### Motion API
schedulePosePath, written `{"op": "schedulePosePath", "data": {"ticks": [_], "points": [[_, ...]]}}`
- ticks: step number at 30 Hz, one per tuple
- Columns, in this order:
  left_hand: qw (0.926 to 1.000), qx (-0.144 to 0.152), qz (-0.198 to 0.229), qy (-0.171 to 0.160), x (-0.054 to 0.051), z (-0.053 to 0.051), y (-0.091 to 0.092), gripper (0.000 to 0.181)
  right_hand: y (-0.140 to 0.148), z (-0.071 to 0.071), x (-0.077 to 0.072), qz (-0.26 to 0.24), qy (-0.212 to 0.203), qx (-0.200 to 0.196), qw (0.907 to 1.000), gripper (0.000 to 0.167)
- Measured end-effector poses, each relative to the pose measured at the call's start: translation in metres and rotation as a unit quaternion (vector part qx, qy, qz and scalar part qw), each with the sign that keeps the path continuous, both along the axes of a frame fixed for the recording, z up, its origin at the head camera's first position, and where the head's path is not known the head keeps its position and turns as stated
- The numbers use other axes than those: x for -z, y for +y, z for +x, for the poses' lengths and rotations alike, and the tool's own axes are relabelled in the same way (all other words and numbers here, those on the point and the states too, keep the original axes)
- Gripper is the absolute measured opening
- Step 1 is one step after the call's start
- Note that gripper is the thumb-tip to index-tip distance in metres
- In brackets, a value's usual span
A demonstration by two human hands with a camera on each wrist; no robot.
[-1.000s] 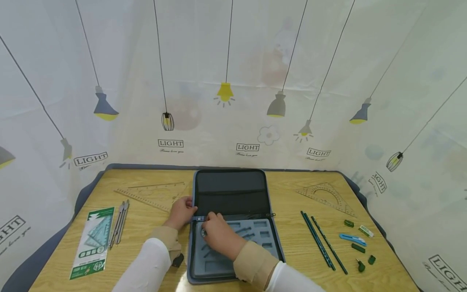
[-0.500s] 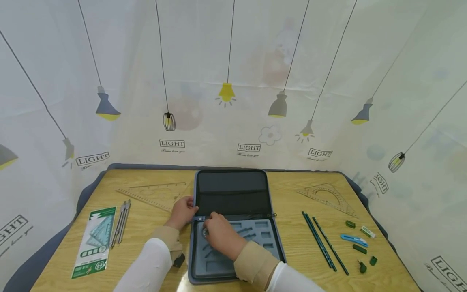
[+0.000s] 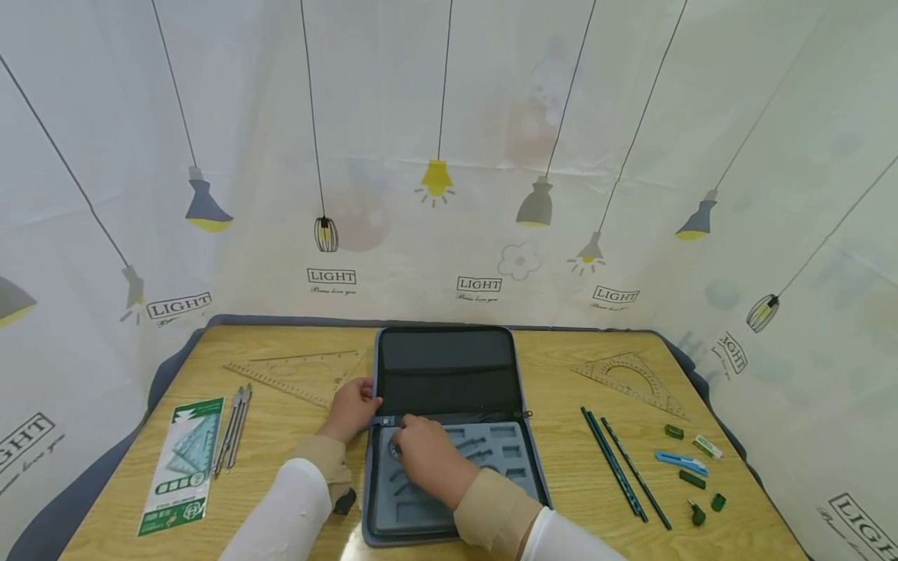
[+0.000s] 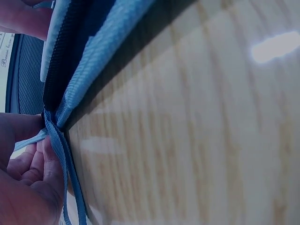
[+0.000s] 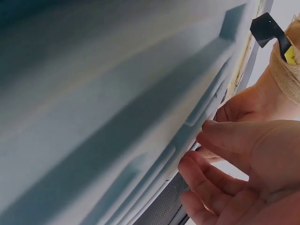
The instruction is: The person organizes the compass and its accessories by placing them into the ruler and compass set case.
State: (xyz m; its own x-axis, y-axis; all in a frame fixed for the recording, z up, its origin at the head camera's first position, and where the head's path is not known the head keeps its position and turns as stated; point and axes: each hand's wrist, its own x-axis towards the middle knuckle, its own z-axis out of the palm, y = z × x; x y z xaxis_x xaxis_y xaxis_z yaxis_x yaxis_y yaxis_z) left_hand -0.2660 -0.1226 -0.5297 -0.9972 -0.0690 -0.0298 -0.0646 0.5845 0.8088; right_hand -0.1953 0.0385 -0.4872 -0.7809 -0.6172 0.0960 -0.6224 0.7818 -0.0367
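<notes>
An open zippered case (image 3: 443, 374) lies in the middle of the table, with a dark mesh lid and a grey-blue moulded tray (image 3: 421, 516) full of shaped recesses. My left hand (image 3: 352, 409) pinches the case's left edge at the hinge. In the left wrist view, blue strap fabric (image 4: 58, 140) passes between its thumb and fingers. Over the tray's upper left, my right hand (image 3: 428, 450) has bent fingers, their tips down at the tray. A small dark round shape (image 3: 394, 449) shows beside them in the head view; whether they hold it is hidden.
Left lie a clear set square (image 3: 295, 372), two silver compasses (image 3: 231, 428) and a green-white packet (image 3: 181, 466). Right are another set square (image 3: 631, 382), dark green pencils (image 3: 613, 463), a blue cutter (image 3: 681, 462), a green-white eraser (image 3: 707, 446) and several small green pieces (image 3: 691, 479).
My right hand has shifted very slightly to the right over the tray. The left hand stays at the case's edge, and the things on the table lie as before.
</notes>
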Motion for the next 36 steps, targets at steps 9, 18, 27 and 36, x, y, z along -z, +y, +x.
{"op": "schedulePosePath", "data": {"ticks": [9, 18, 27, 36], "points": [[0.9999, 0.010, 0.011, 0.004, 0.003, -0.001, 0.001, 0.034, 0.015, -0.001, 0.000, -0.001, -0.090, -0.036, 0.9953, 0.030], [0.9999, 0.006, 0.008, 0.009, 0.003, -0.001, -0.001, 0.033, 0.070, -0.001, -0.021, -0.090, -0.131, 0.006, 0.9873, 0.036], [0.9999, 0.009, 0.006, 0.011, 0.002, 0.000, -0.001, 0.033, 0.163, 0.001, -0.011, -0.135, -0.115, 0.148, 0.9730, 0.032], [0.9998, 0.009, 0.009, 0.017, -0.002, 0.003, 0.002, 0.032, 0.273, 0.016, -0.010, -0.096, -0.137, 0.299, 0.9396, 0.038]]}}
